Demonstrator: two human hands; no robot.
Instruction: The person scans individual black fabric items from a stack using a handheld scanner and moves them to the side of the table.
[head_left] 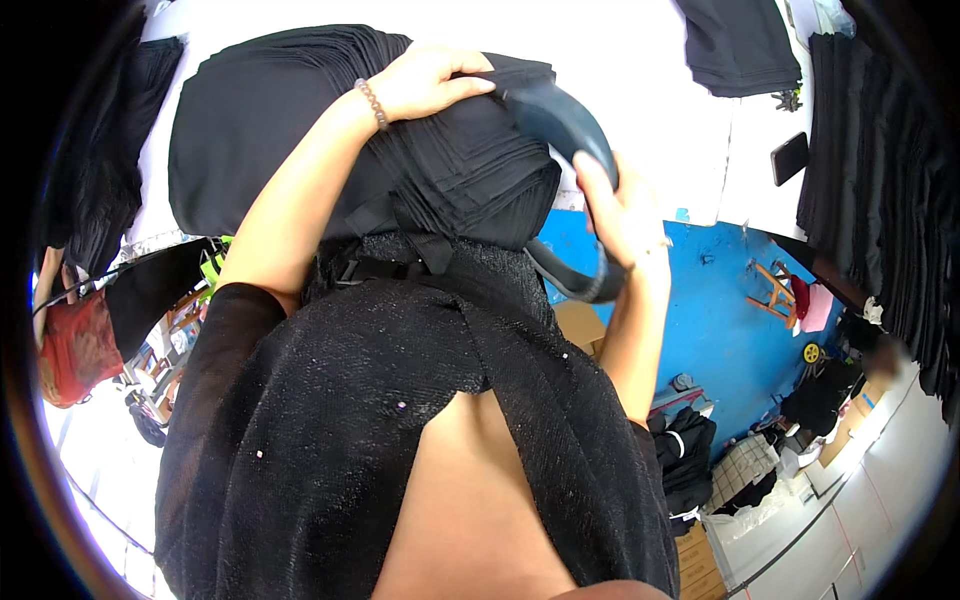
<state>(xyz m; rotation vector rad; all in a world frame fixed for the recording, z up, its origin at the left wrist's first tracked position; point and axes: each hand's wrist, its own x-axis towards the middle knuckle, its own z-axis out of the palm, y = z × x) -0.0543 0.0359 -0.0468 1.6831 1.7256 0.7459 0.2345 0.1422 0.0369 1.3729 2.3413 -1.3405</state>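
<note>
OK, big black stack (280, 130) of cloth, right on the near side of the counter (640, 60), plies fanned out at its R end, edges stepping like pages. Dark band (565, 115), a bit blurry, arcs off that R end, its top tip by the stack's upper corner. R hand (625, 215) has it, thumb on top, fingers wrapped round, so that grip's closed on the band. Another dark curve (575, 285) shows below the wrist, nr the counter's edge; can't tell if it's the same pc.

L hand (430, 85) lies on top of the stack, thumb & fingers close together nr the band's tip, so narrow; can't tell if it's pinching a ply or just pressing. Beaded bracelet (370, 103) on that wrist.

Further out: more black cloth (740, 45) up top R, phone-like slab (789, 158) nr the counter's R side, long row of black pcs (870, 190) past it. Over L, another dark pile (110, 150), w/ a person in a red top (75, 350) below it. Down R, blue floor (700, 310), wooden stool (772, 293) w/ pink cloth (817, 305) beside it, plus a cardboard box (580, 325) by the wearer's side.
</note>
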